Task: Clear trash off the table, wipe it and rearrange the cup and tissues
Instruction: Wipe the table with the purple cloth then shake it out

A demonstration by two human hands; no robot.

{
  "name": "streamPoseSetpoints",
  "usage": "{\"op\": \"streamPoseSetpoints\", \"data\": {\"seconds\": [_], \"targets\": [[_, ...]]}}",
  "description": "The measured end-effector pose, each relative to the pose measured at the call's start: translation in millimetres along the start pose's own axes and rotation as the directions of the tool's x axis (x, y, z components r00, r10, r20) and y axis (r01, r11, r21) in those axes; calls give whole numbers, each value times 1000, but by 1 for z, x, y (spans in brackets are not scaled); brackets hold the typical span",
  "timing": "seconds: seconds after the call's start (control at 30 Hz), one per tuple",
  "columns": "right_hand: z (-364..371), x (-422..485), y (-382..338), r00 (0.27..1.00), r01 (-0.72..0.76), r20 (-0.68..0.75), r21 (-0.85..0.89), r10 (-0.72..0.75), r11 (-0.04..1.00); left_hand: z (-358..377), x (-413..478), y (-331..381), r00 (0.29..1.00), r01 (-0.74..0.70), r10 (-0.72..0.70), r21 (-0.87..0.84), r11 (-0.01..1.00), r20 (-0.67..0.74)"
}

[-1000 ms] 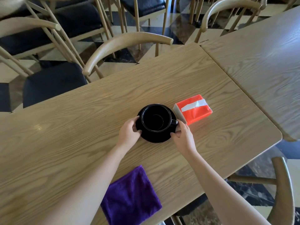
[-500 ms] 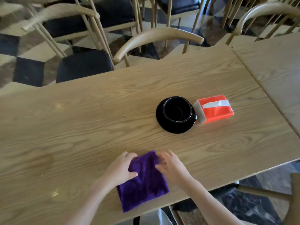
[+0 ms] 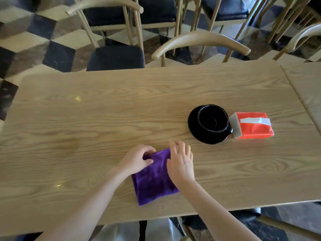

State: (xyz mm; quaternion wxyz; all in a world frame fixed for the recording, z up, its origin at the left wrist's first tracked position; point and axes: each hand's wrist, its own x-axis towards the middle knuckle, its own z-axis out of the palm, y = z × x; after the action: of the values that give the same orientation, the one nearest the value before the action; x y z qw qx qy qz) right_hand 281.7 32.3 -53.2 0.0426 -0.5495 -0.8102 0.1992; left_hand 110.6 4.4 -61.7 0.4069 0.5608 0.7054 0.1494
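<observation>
Near the front edge of the surface lies the cloth, purple, folded to a rough square, flat on the wood. The left grip has its fingers curled over the cloth's far left corner and seems to pinch it, though whether the thumb is tucked under the fold I cannot tell. The right grip is spread and nearly straight, resting on the cloth's right edge and holding nothing.

The cloth looks soft, plush and light. It should bunch under a pull rather than slide as one piece, so a flat palm on top will likely steer it better than a corner pinch. On smooth wood it should glide easily.

The cup sits on its saucer, both black, glossy and probably breakable. They are best moved with a hold on the saucer rim at both sides, or by the cup's handle, which points toward the tissues. That orange pack touches or nearly touches the saucer, and looks light and squashy.

The surface is pale grained wood, with a second table butted against its right end. Chairs with bent wood backs and dark seats crowd the far side, on a checkered floor.
</observation>
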Motion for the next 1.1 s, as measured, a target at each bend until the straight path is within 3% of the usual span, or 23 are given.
{"op": "streamPoseSetpoints", "data": {"seconds": [0.03,0.1,0.13,0.2,0.37,0.57,0.8,0.9,0.97,1.1], "targets": [[4,-3,-6,990,136,-19,-88,-138,987,-3,6,-2,997,-1,-3,-66,998,-71],[19,-16,-13,888,459,120,-182,-444,869,-10,17,-9,966,-7,-28,-133,991,-255],[28,-23,-12,822,567,217,-228,-526,792,-15,22,-14,938,-3,-37,-115,993,-344],[41,-26,-5,767,639,330,-307,-551,706,-28,30,-29,895,37,-40,-16,999,-445],[54,-17,2,756,655,262,-316,-600,687,-48,41,-73,930,135,10,366,921,-368],[63,-6,-1,789,602,65,-275,-611,749,-39,40,-95,931,148,58,518,842,-360],[63,77,-31,867,419,-197,-208,-458,884,-43,41,-96,932,102,88,488,867,-351],[57,113,-44,921,324,-179,-137,-345,936,-49,42,-99,947,93,61,450,888,-315],[53,128,-51,956,268,-95,-108,-278,957,-55,43,-100,956,77,51,414,907,-288],[50,119,-56,981,192,-31,-62,-194,979,-69,40,-99,962,31,17,172,985,-272]]}}
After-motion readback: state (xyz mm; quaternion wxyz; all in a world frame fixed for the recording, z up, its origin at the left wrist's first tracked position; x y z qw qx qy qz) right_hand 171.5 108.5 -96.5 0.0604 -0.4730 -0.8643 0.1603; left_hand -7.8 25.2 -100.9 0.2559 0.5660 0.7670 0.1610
